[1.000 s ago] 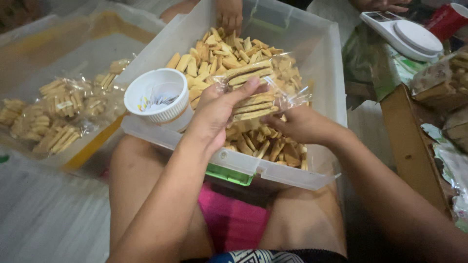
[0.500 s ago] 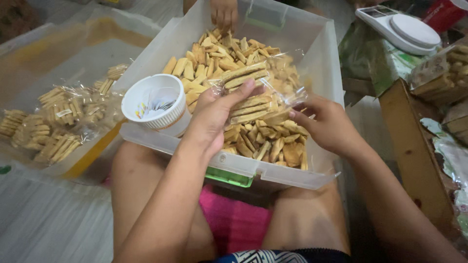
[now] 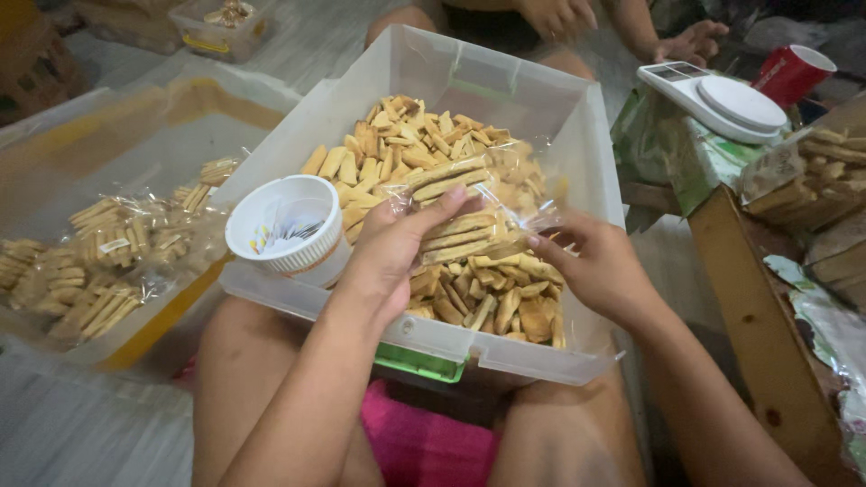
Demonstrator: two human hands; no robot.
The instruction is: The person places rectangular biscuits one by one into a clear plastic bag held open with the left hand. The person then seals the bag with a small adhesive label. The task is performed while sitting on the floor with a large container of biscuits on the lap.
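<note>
1. A clear plastic bag of stick biscuits [image 3: 469, 225] is held over the middle of a translucent plastic bin [image 3: 541, 99] that rests on the person's lap.
2. The bag is gripped from the left by the left hand [image 3: 392, 257], whose fingers [image 3: 442, 206] are closed across the bag's top face.
3. The bag's right end is pinched by the right hand [image 3: 600, 266], with its fingers [image 3: 550, 242] closed on the crinkled plastic.
4. Inside the bag, several long pale biscuit sticks are seen lying side by side, running left to right.
5. The bin is filled with loose stick biscuits [image 3: 415, 144], heaped from the far side down to the near wall, under and around the held bag.
6. A small white plastic cup [image 3: 284, 225] is seen at the bin's near-left corner, just left of the left hand; thin coloured strips lie in it, but what they are cannot be told.
7. To the left, a second shallow translucent tray [image 3: 171, 108] is seen with filled biscuit bags [image 3: 99, 257] lying in its near part.
8. On the far right, a white kitchen scale [image 3: 722, 99] is set on a surface, with a red cup [image 3: 792, 74] just beyond it.
9. More packed biscuits [image 3: 812, 176] are stacked at the right edge, near the scale.
10. At the far side, another person's hands [image 3: 622, 27] are partly seen beyond the bin.
</note>
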